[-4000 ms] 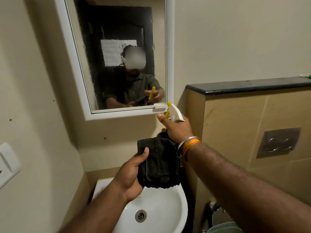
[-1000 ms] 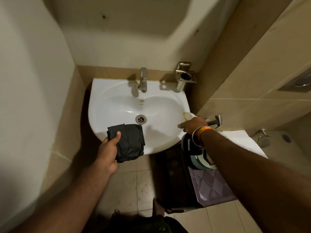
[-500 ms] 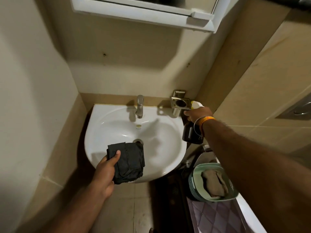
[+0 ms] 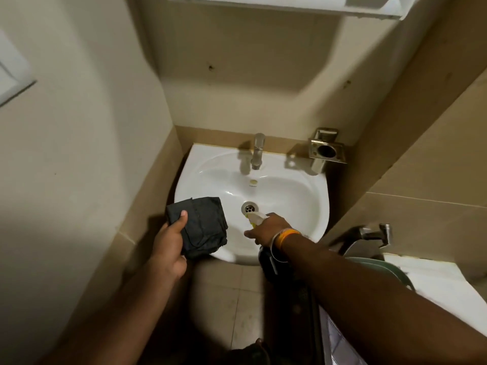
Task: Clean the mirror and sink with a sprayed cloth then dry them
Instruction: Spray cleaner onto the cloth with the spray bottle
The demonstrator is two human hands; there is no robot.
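Note:
My left hand [image 4: 168,246] grips a folded black cloth [image 4: 204,226] over the front left rim of the white sink [image 4: 303,196]. My right hand [image 4: 268,227] holds a spray bottle [image 4: 257,216] with a white and yellow head over the basin, just in front of the drain [image 4: 249,207]. The nozzle points left toward the cloth, and the bottle's dark body hangs below my wrist. Only the white lower frame of the mirror [image 4: 284,6] shows at the top edge.
A steel tap [image 4: 257,151] stands at the sink's back, with a metal holder [image 4: 326,152] on the wall to its right. At the right are a health faucet [image 4: 374,233], a green basket rim [image 4: 382,267] and a white toilet cistern top [image 4: 434,280]. Walls close in on both sides.
My right hand has brought the spray bottle from beside the metal holder down and left over the basin near the cloth. My left hand has kept the cloth at the sink's front left.

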